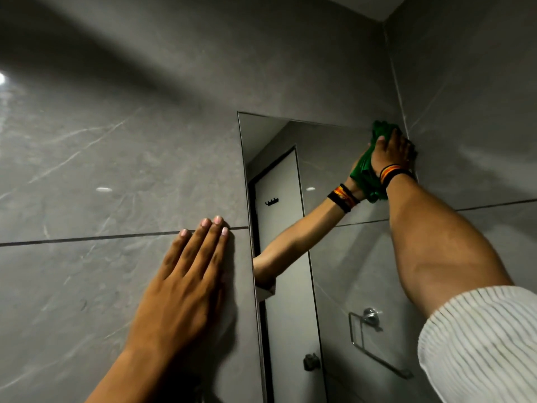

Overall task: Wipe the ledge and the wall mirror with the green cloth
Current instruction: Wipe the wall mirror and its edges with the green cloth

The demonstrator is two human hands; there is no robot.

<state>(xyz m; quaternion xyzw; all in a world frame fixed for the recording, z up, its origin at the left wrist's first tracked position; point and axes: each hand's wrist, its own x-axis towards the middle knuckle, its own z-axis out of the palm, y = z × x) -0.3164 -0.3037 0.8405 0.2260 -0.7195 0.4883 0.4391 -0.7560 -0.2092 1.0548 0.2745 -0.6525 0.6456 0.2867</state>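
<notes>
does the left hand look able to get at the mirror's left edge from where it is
Probably yes. The left hand lies flat on the grey tile wall just beside the mirror's left edge, with nothing between them; the right hand works the far top corner.

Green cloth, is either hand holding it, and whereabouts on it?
The right hand presses the bunched green cloth against the wall mirror's top right corner, palm over its upper part, the rest hanging below. The left hand holds nothing, flat on the wall tile.

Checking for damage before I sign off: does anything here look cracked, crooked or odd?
Nothing stands out. The mirror looks intact, the right hand presses the green cloth at its top corner, and the left hand lies flat on the tiles.
</notes>
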